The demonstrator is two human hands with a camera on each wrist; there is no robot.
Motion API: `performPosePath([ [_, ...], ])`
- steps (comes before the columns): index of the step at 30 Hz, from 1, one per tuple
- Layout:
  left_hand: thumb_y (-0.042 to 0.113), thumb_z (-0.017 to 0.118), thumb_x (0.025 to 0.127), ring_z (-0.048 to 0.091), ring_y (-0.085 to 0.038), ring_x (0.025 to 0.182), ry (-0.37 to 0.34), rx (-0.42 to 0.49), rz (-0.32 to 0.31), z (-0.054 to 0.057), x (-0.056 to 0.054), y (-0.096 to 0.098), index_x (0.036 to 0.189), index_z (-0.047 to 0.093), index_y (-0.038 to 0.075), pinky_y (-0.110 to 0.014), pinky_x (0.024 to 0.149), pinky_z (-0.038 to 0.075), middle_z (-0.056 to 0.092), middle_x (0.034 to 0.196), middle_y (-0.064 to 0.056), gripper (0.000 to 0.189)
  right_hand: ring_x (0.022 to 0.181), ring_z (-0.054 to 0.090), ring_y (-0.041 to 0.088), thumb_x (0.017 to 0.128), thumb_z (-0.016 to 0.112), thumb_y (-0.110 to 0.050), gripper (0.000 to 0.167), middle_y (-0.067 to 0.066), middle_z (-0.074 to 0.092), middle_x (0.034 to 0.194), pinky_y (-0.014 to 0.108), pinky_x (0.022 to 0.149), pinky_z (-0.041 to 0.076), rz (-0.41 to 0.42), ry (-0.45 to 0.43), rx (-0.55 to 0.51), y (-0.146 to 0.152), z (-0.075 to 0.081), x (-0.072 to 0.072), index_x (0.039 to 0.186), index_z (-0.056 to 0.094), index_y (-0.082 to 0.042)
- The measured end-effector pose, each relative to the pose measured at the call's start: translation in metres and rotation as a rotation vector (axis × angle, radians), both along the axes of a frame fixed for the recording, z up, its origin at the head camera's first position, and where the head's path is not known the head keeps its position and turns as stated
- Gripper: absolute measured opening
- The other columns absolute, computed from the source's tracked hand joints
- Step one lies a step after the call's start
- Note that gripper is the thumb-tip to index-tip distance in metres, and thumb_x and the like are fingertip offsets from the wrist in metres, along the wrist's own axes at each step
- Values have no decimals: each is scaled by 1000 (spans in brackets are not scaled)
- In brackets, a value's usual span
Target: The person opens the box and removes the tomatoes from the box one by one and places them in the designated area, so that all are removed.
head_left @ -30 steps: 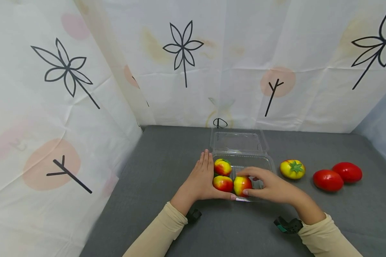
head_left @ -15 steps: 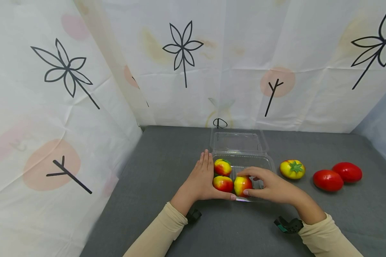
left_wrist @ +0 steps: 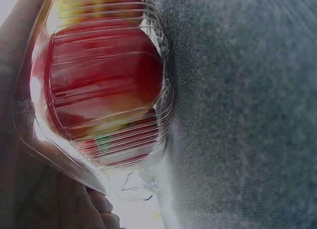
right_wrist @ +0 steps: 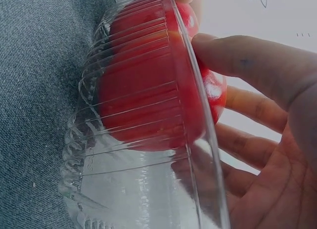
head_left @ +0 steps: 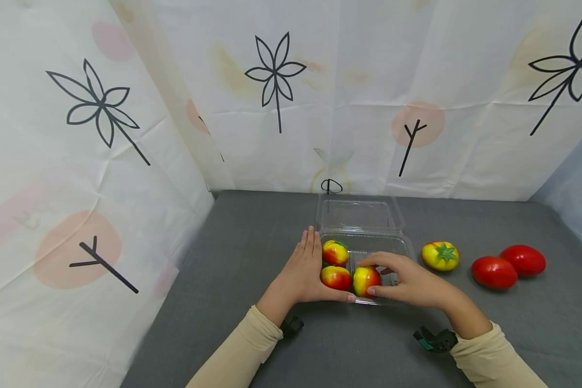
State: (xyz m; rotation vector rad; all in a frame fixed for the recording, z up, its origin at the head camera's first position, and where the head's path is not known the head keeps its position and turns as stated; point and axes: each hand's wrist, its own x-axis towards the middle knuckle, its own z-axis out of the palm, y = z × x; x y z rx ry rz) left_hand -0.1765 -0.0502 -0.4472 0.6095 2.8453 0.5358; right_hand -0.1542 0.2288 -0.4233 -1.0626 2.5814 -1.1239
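A clear plastic clamshell box (head_left: 368,237) lies opened on the grey cloth, its lid flat toward the wall. My left hand (head_left: 300,269) rests along the box's left rim with straight fingers, the thumb stretched along the front rim. Two red-and-yellow fruits sit in the left part of the box, a rear fruit (head_left: 335,253) and a front fruit (head_left: 336,278). My right hand (head_left: 407,280) pinches a third red-and-yellow fruit (head_left: 366,281) between thumb and fingers, in the front of the box beside the front fruit. In the right wrist view that fruit (right_wrist: 143,95) shows red through the ribbed wall.
On the cloth right of the box lie a yellow fruit (head_left: 441,255) with a green star-shaped calyx and two glossy red fruits, one nearer (head_left: 494,272) and one farther (head_left: 524,260). A printed white fabric wall (head_left: 359,124) stands behind the table.
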Motion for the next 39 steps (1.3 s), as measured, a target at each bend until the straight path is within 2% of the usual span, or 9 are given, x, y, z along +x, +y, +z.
performPosePath([
  [13,95,65,69,-6,-33,168,-10,9,-3,1,1,-1,171,3,6,-51,134,15,-4,180,-14,149,115,67,15,97,80,-28,44,2,71,134,39,98,62,7,-8,-18,0,5,1,137,67,-12],
  [18,94,66,69,-5,-33,168,-12,17,-1,2,1,-1,171,4,6,-51,134,16,-3,180,-14,149,116,66,12,97,81,-28,45,1,70,135,40,99,61,-14,-25,-31,2,9,2,137,67,-14],
  [28,95,66,67,-6,-33,168,-10,23,0,2,1,-1,171,3,6,-51,134,15,-4,180,-14,151,113,65,9,95,82,-30,48,-2,70,134,37,98,61,-65,-2,-20,10,13,1,137,67,-14],
  [33,95,67,67,-6,-33,168,-11,20,0,2,1,-1,171,3,6,-50,134,14,-4,180,-14,151,115,66,9,95,83,-29,49,-2,70,136,40,98,62,-92,2,-14,14,16,1,138,67,-13],
  [39,95,67,67,-5,-33,168,-9,21,2,2,1,-1,171,4,6,-51,134,16,-4,181,-14,151,116,66,9,94,84,-27,49,-2,70,134,39,96,62,-127,45,-6,20,22,2,138,68,-15],
])
